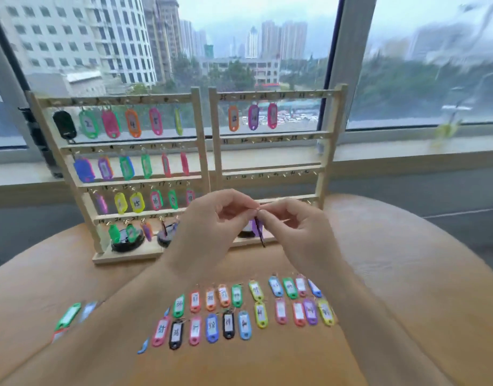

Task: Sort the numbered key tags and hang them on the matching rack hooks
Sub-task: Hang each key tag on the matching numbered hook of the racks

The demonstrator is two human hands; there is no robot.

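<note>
head view: the numbers on most tags are too smeared to read, and the frame edges are blurred. the purple key tag [257, 228] hangs nearly edge-on, so its label cannot be made out. both forearms cross the table [379, 274] and cover part of the loose tags [212, 327], some of which peek out past the left forearm. dark round things at the foot of the left rack [198, 121] are hard to identify.

the left hand [212, 221] and right hand [292, 229] are raised together in front of the racks, fingertips meeting. each pinches the small ring [258, 209] at the top of the purple key tag between thumb and forefinger, other fingers curled. the tag dangles below the fingertips, in the air, just in front of the low rails of the right rack [332, 129].

the left rack carries tags on all four rails. the right rack has three hung tags [253, 117] on its top rail, with open hooks on the rails beneath. the loose tags lie in rows near the table's near edge, between the forearms. bare tabletop stretches to the right, out to the curved rim. a window [239, 37] stands close behind the racks.
</note>
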